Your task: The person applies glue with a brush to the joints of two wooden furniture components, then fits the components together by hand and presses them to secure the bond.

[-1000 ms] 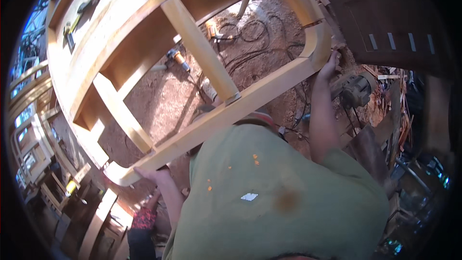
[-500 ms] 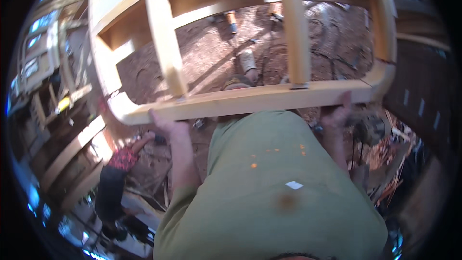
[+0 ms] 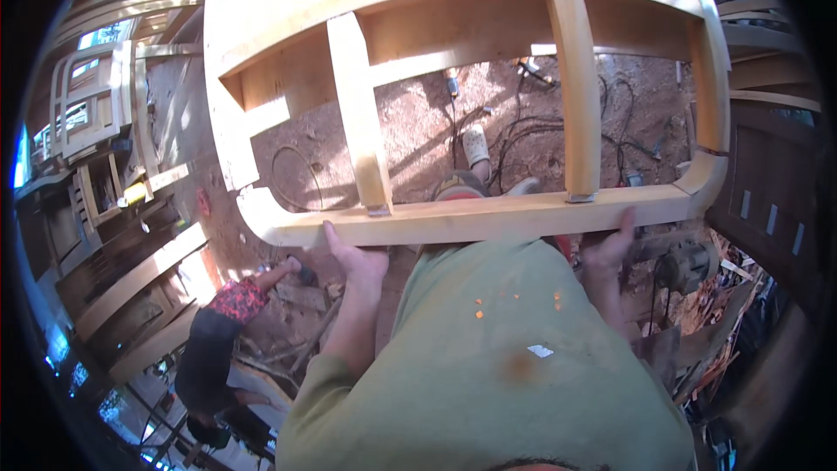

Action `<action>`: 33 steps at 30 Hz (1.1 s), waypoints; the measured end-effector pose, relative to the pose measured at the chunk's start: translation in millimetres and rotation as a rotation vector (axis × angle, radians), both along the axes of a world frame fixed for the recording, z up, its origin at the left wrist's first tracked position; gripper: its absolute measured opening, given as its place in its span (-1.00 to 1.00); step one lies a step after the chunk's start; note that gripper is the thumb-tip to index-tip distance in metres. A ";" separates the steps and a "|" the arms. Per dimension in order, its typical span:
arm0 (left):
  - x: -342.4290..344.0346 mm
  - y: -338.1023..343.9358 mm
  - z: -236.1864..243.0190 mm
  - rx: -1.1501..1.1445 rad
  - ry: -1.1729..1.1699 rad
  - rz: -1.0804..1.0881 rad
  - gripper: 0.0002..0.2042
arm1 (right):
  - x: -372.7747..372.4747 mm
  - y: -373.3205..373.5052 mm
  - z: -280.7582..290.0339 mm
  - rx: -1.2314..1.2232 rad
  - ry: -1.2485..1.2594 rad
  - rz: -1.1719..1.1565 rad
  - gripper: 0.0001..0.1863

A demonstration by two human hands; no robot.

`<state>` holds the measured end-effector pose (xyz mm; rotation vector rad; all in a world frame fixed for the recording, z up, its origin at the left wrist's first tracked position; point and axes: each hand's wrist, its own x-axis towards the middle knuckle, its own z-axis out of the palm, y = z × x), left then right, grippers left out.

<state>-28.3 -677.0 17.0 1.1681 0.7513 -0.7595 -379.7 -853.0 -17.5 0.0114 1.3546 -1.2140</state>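
Observation:
A large pale wooden frame (image 3: 471, 220) with rounded corners spans the view before my body. Two upright slats (image 3: 359, 113) join its near rail to a longer curved rail farther off. My left hand (image 3: 357, 263) supports the near rail from below, left of its middle, with the thumb up against the rail's face. Toward the right end, my right hand (image 3: 608, 253) grips the same rail, its thumb on the face too. The fingers of both hands are mostly hidden under the wood. Thin dark gaps show at the corner joints.
Cables (image 3: 532, 126) and corded tools lie on the dirt floor beyond the rail. Another person (image 3: 214, 340) bends over at lower left. Wooden furniture frames (image 3: 96, 96) stand at left. A dark panel (image 3: 767, 183), a motor (image 3: 684, 266) and wood scraps are at right.
The wooden frame and my left hand now sit farther right and lower in the view, with the surroundings shifted as well. Both hands keep their hold on the near rail.

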 end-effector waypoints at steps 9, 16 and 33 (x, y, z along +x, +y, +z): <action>13.8 24.3 -46.6 -0.133 -0.058 -0.019 -0.32 | 5.8 20.3 1.6 -0.019 -0.481 0.311 -0.35; 22.9 26.7 -52.0 -0.171 -0.013 0.034 -0.24 | 36.6 47.3 -31.2 0.041 -0.600 0.361 -0.57; 59.5 63.6 -6.2 0.026 0.213 -1.105 -0.51 | 79.1 54.3 -36.1 0.108 -0.630 0.520 -0.63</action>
